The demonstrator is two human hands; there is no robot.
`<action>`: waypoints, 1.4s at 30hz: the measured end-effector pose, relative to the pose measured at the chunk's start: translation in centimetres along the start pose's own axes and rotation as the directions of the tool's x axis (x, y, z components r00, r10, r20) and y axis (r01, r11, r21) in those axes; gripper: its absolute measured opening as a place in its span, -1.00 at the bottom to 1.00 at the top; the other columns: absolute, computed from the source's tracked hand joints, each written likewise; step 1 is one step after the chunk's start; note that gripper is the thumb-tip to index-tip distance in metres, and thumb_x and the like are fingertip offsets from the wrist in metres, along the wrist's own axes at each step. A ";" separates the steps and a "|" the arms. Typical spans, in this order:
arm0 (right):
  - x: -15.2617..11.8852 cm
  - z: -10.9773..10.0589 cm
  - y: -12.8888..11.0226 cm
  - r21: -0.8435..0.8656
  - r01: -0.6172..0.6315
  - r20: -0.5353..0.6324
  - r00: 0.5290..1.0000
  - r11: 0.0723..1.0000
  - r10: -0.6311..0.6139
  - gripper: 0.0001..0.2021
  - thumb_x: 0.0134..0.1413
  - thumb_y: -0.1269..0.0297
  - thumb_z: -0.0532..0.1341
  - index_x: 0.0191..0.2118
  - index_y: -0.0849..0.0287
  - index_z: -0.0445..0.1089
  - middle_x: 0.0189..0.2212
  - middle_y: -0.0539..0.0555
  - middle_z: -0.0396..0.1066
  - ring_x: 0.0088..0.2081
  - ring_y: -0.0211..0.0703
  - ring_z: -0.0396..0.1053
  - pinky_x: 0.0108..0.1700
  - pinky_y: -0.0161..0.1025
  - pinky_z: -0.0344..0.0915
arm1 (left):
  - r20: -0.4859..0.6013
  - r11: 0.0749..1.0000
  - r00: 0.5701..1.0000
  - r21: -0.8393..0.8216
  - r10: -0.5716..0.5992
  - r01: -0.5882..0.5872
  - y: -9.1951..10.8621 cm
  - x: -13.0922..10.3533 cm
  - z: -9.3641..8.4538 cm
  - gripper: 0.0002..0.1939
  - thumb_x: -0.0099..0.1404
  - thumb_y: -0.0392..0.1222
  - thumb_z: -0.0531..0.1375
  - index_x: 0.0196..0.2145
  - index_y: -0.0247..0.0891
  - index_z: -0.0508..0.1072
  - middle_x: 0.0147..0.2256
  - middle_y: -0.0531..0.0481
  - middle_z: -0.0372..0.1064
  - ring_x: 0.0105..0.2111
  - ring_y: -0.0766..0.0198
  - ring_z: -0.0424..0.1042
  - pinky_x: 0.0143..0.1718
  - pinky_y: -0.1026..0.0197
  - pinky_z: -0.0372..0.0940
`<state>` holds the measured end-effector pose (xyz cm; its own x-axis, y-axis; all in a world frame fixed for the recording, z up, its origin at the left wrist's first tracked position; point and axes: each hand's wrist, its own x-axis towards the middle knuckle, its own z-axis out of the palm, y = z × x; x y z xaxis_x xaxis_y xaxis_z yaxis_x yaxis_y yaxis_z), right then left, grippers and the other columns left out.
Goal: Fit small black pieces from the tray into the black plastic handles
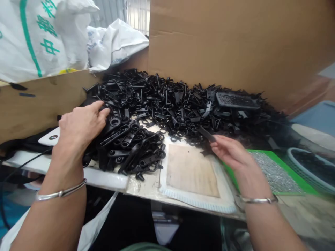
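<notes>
My left hand (81, 123) is at the left end of a large heap of black plastic parts (167, 99). Its fingers are curled, thumb and forefinger close together, and whatever they may hold is hidden. Just right of that hand lies a nearer pile of long black lever-like parts (131, 143) with round ends. In my right hand (230, 150), a flat dark strip (206, 134) is pinched between thumb and fingers. That strip points up and left, above the corner of a worn tan pad (192, 170) on a white cloth.
A green tray (311, 186) of small silvery pieces sits at right, beside a round pale basket (295, 157). A dark shallow tray (237, 101) rests on the heap. Cardboard walls (235, 42) enclose the back and left. White sacks (117, 42) stand behind, and a cable (26, 162) hangs at left.
</notes>
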<state>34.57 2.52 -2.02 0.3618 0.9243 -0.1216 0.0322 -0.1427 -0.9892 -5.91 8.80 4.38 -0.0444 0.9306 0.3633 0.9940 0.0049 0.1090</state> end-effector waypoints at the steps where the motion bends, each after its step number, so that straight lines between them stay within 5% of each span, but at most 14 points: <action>1: -0.5 -0.4 0.3 0.049 -0.010 0.008 1.000 0.999 0.010 -0.79 -0.21 0.26 0.35 -0.38 0.15 0.38 -0.51 -0.03 0.34 -0.53 -0.39 0.28 -0.47 -0.42 0.35 | -0.008 0.998 0.998 0.028 -0.058 0.058 0.4 -0.2 -0.2 -0.42 0.41 0.13 -0.17 0.06 -0.32 0.38 -0.17 -0.34 0.45 -0.16 -0.26 0.44 -0.29 -0.36 0.27; 4: -1.9 -0.9 1.5 0.140 -0.029 0.033 0.999 0.990 0.024 -0.75 -0.24 0.22 0.39 -0.38 0.14 0.39 -0.49 -0.02 0.35 -0.53 -0.39 0.27 -0.49 -0.44 0.36 | -0.193 0.997 0.980 0.042 -0.050 0.059 1.9 -1.4 -1.0 -0.54 0.41 0.04 -0.07 -0.01 -0.31 0.43 -0.08 -0.26 0.44 -0.06 -0.19 0.41 -0.07 -0.35 0.20; 6: -2.8 -0.9 2.0 0.152 -0.038 0.062 0.998 0.988 0.029 -0.74 -0.23 0.20 0.41 -0.36 0.15 0.41 -0.47 -0.02 0.36 -0.51 -0.38 0.28 -0.48 -0.43 0.37 | -0.366 0.992 0.923 0.002 0.121 -0.130 3.5 -2.9 -1.3 -0.61 0.44 -0.07 -0.06 -0.03 -0.34 0.42 -0.01 -0.19 0.42 0.05 -0.05 0.35 0.08 -0.27 0.11; 9: -4.0 -0.7 2.3 0.088 -0.061 0.116 0.992 0.994 0.050 -0.72 -0.19 0.21 0.42 -0.31 0.17 0.43 -0.49 -0.03 0.37 -0.53 -0.38 0.30 -0.49 -0.42 0.35 | -0.480 0.861 0.772 -0.067 0.416 -0.505 6.6 -6.3 -0.9 -0.71 0.41 -0.20 0.02 -0.08 -0.41 0.45 -0.07 -0.14 0.46 0.05 0.12 0.37 0.10 -0.02 0.21; 13: -4.8 0.0 2.3 -0.098 -0.068 0.201 0.976 0.993 0.087 -0.66 -0.15 0.20 0.41 -0.23 0.24 0.45 -0.61 -0.05 0.34 -0.61 -0.36 0.25 -0.58 -0.39 0.26 | -0.409 0.561 0.573 -0.164 0.710 -0.811 10.7 -12.0 1.8 -0.74 0.35 -0.40 0.04 -0.09 -0.41 0.45 -0.07 -0.17 0.48 0.04 0.08 0.40 0.12 -0.06 0.24; 18: -4.3 0.9 2.7 -0.352 -0.003 0.194 0.978 0.936 0.076 -0.68 -0.06 0.13 0.31 -0.24 0.28 0.46 -0.62 0.01 0.40 -0.61 -0.27 0.33 -0.50 -0.28 0.34 | -0.291 0.393 0.488 -0.328 0.823 -0.859 12.9 -16.9 5.8 -0.73 0.33 -0.44 0.00 -0.09 -0.42 0.41 -0.06 -0.21 0.43 0.11 0.04 0.31 0.18 -0.08 0.17; 21: -3.4 1.0 2.8 -0.526 0.068 0.103 0.995 0.848 -0.017 -0.74 0.00 0.16 0.23 -0.26 0.25 0.47 -0.58 0.07 0.45 -0.58 -0.19 0.38 -0.46 -0.21 0.35 | -0.193 0.407 0.507 -0.393 0.840 -0.825 13.2 -17.8 7.2 -0.73 0.35 -0.42 0.00 -0.04 -0.40 0.36 -0.05 -0.19 0.41 0.12 0.08 0.29 0.19 -0.01 0.17; 24: -2.3 1.6 2.3 -0.671 0.170 0.058 0.982 0.721 -0.178 -0.76 0.06 0.18 0.17 -0.26 0.20 0.48 -0.40 0.14 0.53 -0.45 -0.08 0.46 -0.30 -0.11 0.36 | -0.142 0.483 0.590 -0.440 0.795 -0.756 13.4 -17.7 8.2 -0.76 0.38 -0.36 0.01 -0.03 -0.37 0.34 -0.05 -0.17 0.40 0.11 0.10 0.30 0.19 0.01 0.19; 28: -1.2 4.3 1.2 -0.774 0.357 0.188 0.918 0.523 -0.348 -0.78 0.11 0.25 0.12 -0.22 0.15 0.49 -0.18 0.13 0.51 -0.15 -0.02 0.44 -0.03 -0.11 0.27 | -0.152 0.524 0.656 -0.481 0.740 -0.703 13.4 -17.5 9.4 -0.77 0.41 -0.26 0.02 -0.03 -0.37 0.34 -0.03 -0.16 0.40 0.12 0.13 0.29 0.21 0.04 0.17; 32: 0.1 8.3 0.7 -0.800 0.494 0.398 0.861 0.339 -0.316 -0.73 0.12 0.31 0.14 -0.07 0.10 0.45 -0.10 0.09 0.46 -0.09 -0.07 0.39 -0.03 -0.18 0.24 | -0.206 0.516 0.649 -0.454 0.733 -0.727 13.3 -17.7 10.0 -0.74 0.41 -0.25 0.03 0.00 -0.40 0.33 -0.01 -0.18 0.39 0.15 0.14 0.27 0.25 0.05 0.13; 36: 1.4 10.9 1.0 -0.826 0.530 0.485 0.842 0.191 -0.236 -0.68 0.10 0.28 0.18 0.00 0.04 0.40 -0.11 0.11 0.42 -0.07 0.01 0.36 -0.17 -0.19 0.24 | -0.226 0.504 0.641 -0.453 0.733 -0.736 13.1 -17.7 10.1 -0.75 0.40 -0.27 0.04 -0.02 -0.40 0.34 -0.01 -0.17 0.39 0.16 0.14 0.25 0.27 0.06 0.10; 42: 1.6 10.1 0.5 -0.834 0.545 0.523 0.830 0.085 -0.192 -0.71 0.11 0.40 0.11 -0.06 0.05 0.41 -0.11 0.09 0.40 -0.11 -0.05 0.32 -0.23 -0.21 0.17 | -0.218 0.498 0.637 -0.460 0.739 -0.735 13.1 -17.7 10.3 -0.76 0.37 -0.32 0.05 -0.03 -0.40 0.35 -0.01 -0.18 0.39 0.15 0.13 0.26 0.26 0.05 0.10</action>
<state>25.80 7.53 -3.55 -0.1935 0.9800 0.0466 0.9770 0.1968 -0.0826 8.89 -3.82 -10.11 0.6850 0.5164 0.5138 0.4814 -0.8503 0.2128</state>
